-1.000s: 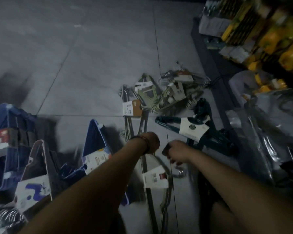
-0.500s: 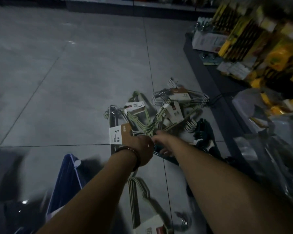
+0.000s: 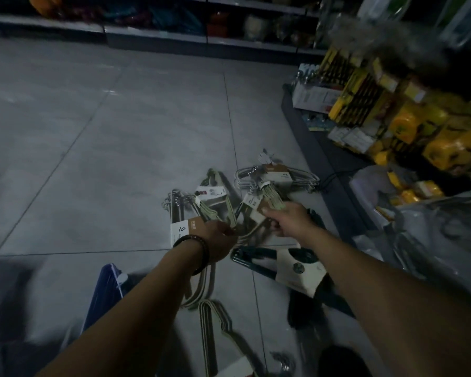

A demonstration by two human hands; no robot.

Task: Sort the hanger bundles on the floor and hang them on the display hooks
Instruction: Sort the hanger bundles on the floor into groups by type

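Gripping, left: your left hand (image 3: 218, 240) curls down onto the cream bundle (image 3: 206, 284), thin rounded rods looping back beneath your wrist, where a dark beaded bracelet (image 3: 195, 251) sits.
Right: your right hand (image 3: 291, 221) pinches the pale green bundle (image 3: 273, 198) at its brown card sleeve, thumb on top, slim ribbed ends fanning upward.
Pile: both bundles are in the heap on the floor (image 3: 106, 159), just in front of you, near the dark shelf base on your right.
Neighbours: the grey wire bundle (image 3: 177, 205) with a card marked 10 lies just beside your left hand; the white wire bundle (image 3: 302, 180) lies beyond your right.
Dark green bundle (image 3: 252, 261): chunky, glossy arms under a white card, below your right forearm.
Floor: matte grey tiles, thin joints.
Edges: a blue crate (image 3: 104, 295) lower left; yellow packs (image 3: 446, 148) and crinkled clear bags (image 3: 433, 235) on the right, blurred.
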